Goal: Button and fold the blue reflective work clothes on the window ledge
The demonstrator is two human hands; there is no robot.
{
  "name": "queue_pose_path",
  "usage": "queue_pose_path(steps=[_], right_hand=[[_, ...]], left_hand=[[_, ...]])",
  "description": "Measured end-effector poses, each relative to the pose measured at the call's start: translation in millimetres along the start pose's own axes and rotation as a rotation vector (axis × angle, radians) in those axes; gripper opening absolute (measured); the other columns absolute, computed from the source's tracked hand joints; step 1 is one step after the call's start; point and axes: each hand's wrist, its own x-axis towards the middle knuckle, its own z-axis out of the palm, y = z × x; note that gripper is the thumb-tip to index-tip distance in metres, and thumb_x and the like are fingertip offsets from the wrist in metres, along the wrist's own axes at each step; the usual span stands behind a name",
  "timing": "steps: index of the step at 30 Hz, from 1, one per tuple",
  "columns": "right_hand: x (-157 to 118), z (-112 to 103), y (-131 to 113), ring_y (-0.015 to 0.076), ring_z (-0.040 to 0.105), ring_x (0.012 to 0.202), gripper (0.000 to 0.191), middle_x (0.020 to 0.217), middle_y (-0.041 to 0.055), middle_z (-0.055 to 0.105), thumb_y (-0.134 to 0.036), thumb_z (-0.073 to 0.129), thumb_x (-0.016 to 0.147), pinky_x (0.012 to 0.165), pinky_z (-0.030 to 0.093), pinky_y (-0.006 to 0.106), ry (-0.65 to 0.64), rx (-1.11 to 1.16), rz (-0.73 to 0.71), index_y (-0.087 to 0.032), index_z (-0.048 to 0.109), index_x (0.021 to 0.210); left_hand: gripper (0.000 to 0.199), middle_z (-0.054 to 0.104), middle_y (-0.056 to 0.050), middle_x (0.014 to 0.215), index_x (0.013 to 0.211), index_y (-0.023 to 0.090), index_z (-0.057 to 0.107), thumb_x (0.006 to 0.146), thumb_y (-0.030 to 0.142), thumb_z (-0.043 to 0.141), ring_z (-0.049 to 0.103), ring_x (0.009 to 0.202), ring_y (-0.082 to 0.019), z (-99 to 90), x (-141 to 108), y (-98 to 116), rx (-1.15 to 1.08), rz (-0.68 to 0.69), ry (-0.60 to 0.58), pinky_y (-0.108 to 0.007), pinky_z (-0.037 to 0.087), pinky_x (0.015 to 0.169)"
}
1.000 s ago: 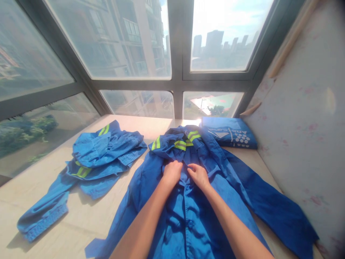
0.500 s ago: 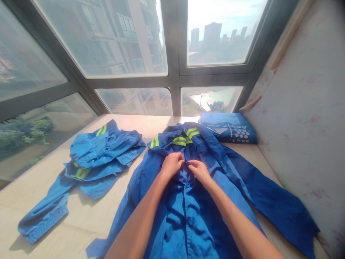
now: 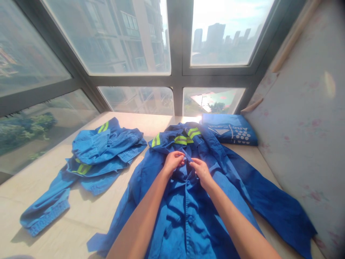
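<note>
A blue work jacket (image 3: 175, 216) with yellow-green reflective stripes lies spread out, front side up, its sleeves reaching to the sides. My left hand (image 3: 174, 162) pinches the front edge near the top, beside a small button (image 3: 185, 158). Close by on the right, my right hand (image 3: 201, 169) grips the opposite front edge between thumb and fingers. The cloth between both hands is lifted slightly. Farther down the front, two buttons show, among them a lower button (image 3: 190, 218). My fingertips partly hide the buttonhole area.
Another blue garment (image 3: 94, 147) with reflective stripes lies crumpled on the left of the pale wooden surface (image 3: 81, 212). A folded blue bag with white print (image 3: 231, 130) sits at the back right. Windows (image 3: 134, 100) enclose the far and left sides; a papered wall (image 3: 302, 136) stands right.
Both hands stay at the upper front of the jacket. The edge between them is now raised and turned so a button shows by my left fingers. The view has shifted slightly.
</note>
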Motion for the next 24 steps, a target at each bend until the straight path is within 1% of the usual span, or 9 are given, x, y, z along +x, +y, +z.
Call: queue_pose_path(steps=[4,8,13,17,19,21,24], right_hand=[[0,-2,-1,0.0090,0.042,0.043,0.041,0.059,-0.0013,0.064,-0.035,0.069,0.060,0.043,0.024,0.022,-0.022,0.052,0.045,-0.015,0.076,0.096],[0,-3,0,0.0085,0.040,0.041,0.044,0.054,-0.0030,0.061,-0.034,0.069,0.060,0.041,0.023,0.022,-0.019,0.059,0.056,-0.015,0.075,0.099],[-2,-4,-2,0.0092,0.044,0.043,0.044,0.057,-0.0013,0.065,-0.035,0.070,0.061,0.042,0.027,0.021,-0.018,0.050,0.031,-0.015,0.076,0.099],[-6,-2,-6,0.0128,0.055,0.052,0.041,0.068,0.0021,0.071,-0.035,0.071,0.060,0.046,0.036,0.022,-0.052,0.080,0.020,-0.015,0.076,0.095],[-7,-1,-9,0.0136,0.058,0.055,0.039,0.071,0.0027,0.072,-0.035,0.071,0.059,0.048,0.039,0.022,-0.067,0.089,0.021,-0.016,0.076,0.093],[-7,-1,-10,0.0135,0.058,0.057,0.037,0.072,0.0026,0.071,-0.035,0.071,0.059,0.048,0.040,0.022,-0.074,0.089,0.024,-0.016,0.075,0.091],[-6,-1,-10,0.0120,0.055,0.053,0.037,0.068,0.0009,0.069,-0.038,0.076,0.057,0.046,0.037,0.022,-0.058,0.067,0.030,-0.016,0.072,0.087]], left_hand=[[0.014,0.073,-0.006,0.074,0.088,0.012,0.071,0.080,0.023,0.071,0.067,0.062,-0.013,-0.1,-2,-6,0.008,0.042,-0.018,-0.021,0.052,0.058],[0.011,0.073,-0.004,0.072,0.077,0.015,0.072,0.070,0.020,0.078,0.068,0.067,-0.016,0.8,-2,-13,0.085,0.093,0.021,-0.025,0.053,0.066],[0.005,0.073,-0.004,0.074,0.076,0.016,0.071,0.073,0.018,0.074,0.067,0.069,-0.016,1.0,-6,-16,0.169,0.152,0.081,-0.026,0.053,0.070],[0.004,0.074,-0.004,0.080,0.079,0.017,0.071,0.076,0.019,0.070,0.068,0.075,-0.016,-1.7,-13,-13,0.222,0.208,0.112,-0.026,0.053,0.073],[0.004,0.074,-0.003,0.081,0.079,0.018,0.071,0.077,0.020,0.069,0.069,0.076,-0.016,-3.0,-17,-12,0.249,0.227,0.120,-0.026,0.052,0.074],[0.003,0.074,-0.003,0.080,0.078,0.018,0.071,0.076,0.019,0.068,0.069,0.076,-0.016,-3.6,-21,-11,0.277,0.236,0.129,-0.025,0.052,0.074],[0.007,0.074,-0.003,0.081,0.081,0.019,0.071,0.077,0.015,0.066,0.069,0.077,-0.016,-3.0,-24,-9,0.315,0.237,0.154,-0.025,0.051,0.075]])
